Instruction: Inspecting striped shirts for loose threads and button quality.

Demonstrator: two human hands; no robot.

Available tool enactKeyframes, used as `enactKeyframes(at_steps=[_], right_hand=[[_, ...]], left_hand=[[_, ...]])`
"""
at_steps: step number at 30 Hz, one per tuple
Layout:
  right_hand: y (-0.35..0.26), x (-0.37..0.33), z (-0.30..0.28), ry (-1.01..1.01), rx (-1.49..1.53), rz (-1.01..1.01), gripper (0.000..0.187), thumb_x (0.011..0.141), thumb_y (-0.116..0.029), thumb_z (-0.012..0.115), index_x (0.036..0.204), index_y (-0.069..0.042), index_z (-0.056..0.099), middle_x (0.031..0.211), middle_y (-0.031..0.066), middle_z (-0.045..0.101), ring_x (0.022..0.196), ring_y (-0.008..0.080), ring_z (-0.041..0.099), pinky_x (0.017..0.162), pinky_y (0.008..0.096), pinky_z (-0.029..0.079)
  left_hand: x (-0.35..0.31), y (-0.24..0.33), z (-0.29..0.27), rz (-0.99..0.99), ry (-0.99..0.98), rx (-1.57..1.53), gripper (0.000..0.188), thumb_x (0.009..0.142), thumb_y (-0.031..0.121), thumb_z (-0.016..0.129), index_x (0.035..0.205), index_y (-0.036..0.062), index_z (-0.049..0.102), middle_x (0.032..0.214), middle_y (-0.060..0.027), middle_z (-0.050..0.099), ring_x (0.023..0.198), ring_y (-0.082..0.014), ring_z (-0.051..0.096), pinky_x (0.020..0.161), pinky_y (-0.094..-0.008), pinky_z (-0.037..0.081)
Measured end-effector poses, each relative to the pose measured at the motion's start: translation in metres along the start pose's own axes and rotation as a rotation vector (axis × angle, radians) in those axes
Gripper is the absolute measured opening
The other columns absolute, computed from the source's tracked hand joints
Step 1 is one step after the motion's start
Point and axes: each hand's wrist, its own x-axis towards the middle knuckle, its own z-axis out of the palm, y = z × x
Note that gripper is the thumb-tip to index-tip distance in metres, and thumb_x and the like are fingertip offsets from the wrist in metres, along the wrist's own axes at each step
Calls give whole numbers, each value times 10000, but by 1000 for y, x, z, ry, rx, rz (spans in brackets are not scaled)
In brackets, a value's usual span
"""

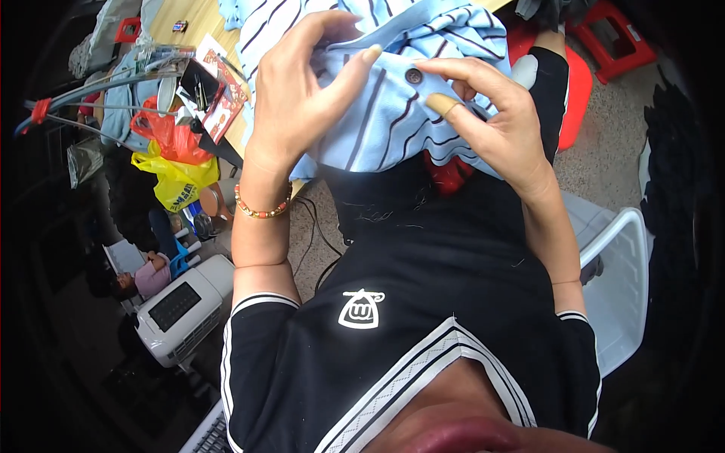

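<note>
A light blue garment (370,124) with dark stripes lies bunched over the table edge and hangs over my lap. On it sits a dark round button (413,75). My left hand (302,83) rests on the cloth left of the button, thumb and index finger spread, thumb tip by a folded edge. Its other fingers are hidden. From the right, my right hand (495,113) reaches in, index fingertip at the button's edge. Its thumb wears a tan finger cover (442,104) and lies on the cloth below the button, apart from the index finger.
Left of the garment, a wooden table (204,23) carries papers and a dark object. Red and yellow plastic bags (177,174) hang beside it. A white machine (185,309) stands lower left, with a person beyond. Red stools (615,41) and a pale plastic chair (623,287) are at right.
</note>
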Motion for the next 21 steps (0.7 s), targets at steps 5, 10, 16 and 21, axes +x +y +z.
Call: enactKeyframes(at_steps=[5,10,16,21], right_hand=[[9,2,9,78,-180,-178,362,752,-161,772,1098,-73,709,923,109,686,839,293,635,761,380,500],[8,2,14,115,-299,-110,306,758,-181,769,1045,-88,715,900,85,662,877,275,637,757,366,509],[14,6,19,96,-332,-159,310,780,-228,741,1044,-69,710,993,78,659,922,260,646,808,390,511],[14,7,20,30,-242,-158,279,796,-194,718,1031,-45,710,989,96,683,940,272,657,815,382,513]], left_hand=[[29,17,7,93,-201,397,290,850,273,747,1024,40,743,915,-146,721,821,-268,648,749,-359,499],[33,7,20,-83,-305,4,208,926,184,682,1006,-6,713,862,-71,706,764,-140,632,706,-250,477],[26,0,22,-298,-284,-427,199,966,171,654,1027,-16,683,883,23,652,793,-28,556,700,-174,433],[23,-7,22,-318,-282,-522,193,972,158,644,1044,-17,681,897,18,649,817,-29,556,727,-169,425]])
